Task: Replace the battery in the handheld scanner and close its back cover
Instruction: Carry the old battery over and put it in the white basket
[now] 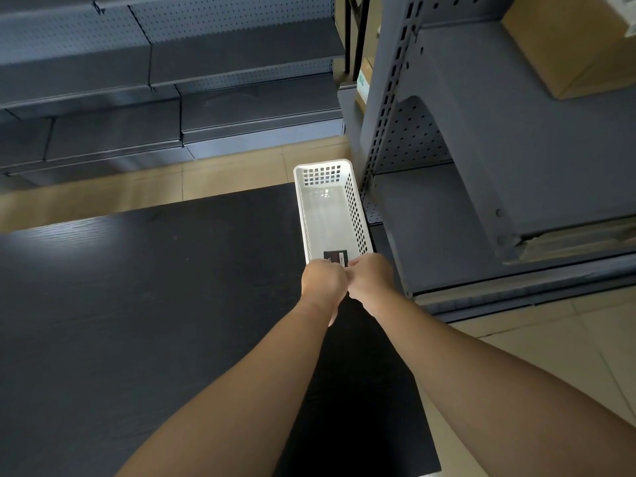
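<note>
My left hand (323,282) and my right hand (371,277) are pressed together, fingers curled, over the near end of a white perforated basket (358,215). A flat black piece with a white and red label (335,258) sticks out just beyond my knuckles. Both hands close on its near edge. Most of it is hidden under my fingers, so I cannot tell whether it is the scanner's open back or the battery alone. No separate back cover shows.
The basket stands on the right edge of a black table (137,304). Close on the right rises a grey metal shelf unit (481,201) carrying a cardboard box (571,46). Grey shelving (172,80) runs along the far side, with tan tiled floor (223,173) between.
</note>
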`<state>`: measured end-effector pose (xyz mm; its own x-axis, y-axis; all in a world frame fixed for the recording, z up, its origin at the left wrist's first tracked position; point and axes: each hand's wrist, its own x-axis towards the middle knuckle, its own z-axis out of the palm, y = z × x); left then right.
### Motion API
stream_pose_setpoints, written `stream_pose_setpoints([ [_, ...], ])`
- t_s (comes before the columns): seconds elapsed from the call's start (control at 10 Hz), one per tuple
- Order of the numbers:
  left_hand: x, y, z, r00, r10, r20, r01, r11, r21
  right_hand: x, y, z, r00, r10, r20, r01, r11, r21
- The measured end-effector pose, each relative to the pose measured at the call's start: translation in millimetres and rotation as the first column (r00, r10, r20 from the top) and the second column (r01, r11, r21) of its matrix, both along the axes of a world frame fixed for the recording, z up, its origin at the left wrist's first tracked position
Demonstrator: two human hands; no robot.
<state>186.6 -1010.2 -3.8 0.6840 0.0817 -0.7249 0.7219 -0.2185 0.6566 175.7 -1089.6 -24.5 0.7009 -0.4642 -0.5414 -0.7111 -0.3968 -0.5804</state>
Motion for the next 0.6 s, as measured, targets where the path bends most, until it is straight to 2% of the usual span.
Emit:
stream_pose_setpoints([
  [0.2, -11.2, 5.9, 6.7, 0.999, -0.043, 0.014, 0.043, 0.999, 0.001, -12.6, 1.2, 8.5, 0.997, -0.066, 0.029, 0.062, 0.989, 0.132],
  [0.4, -31.5, 19.4, 34.3, 0.992, -0.06, 0.108, 0.057, 0.998, 0.034, -36.7, 3.8, 39.5, 0.994, -0.084, 0.069, 0.074, 0.987, 0.143],
  [0.5, -45.4, 36.6, 56.0, 0.986, -0.075, 0.15, 0.069, 0.997, 0.046, -49.0, 6.5, 66.9, 0.993, -0.042, 0.106, 0.03, 0.993, 0.114],
  [0.6, -63.7, 66.6, 75.6, 0.977, -0.099, 0.19, 0.084, 0.993, 0.088, -63.0, 16.0, 100.4, 0.981, 0.114, 0.156, -0.121, 0.992, 0.04],
])
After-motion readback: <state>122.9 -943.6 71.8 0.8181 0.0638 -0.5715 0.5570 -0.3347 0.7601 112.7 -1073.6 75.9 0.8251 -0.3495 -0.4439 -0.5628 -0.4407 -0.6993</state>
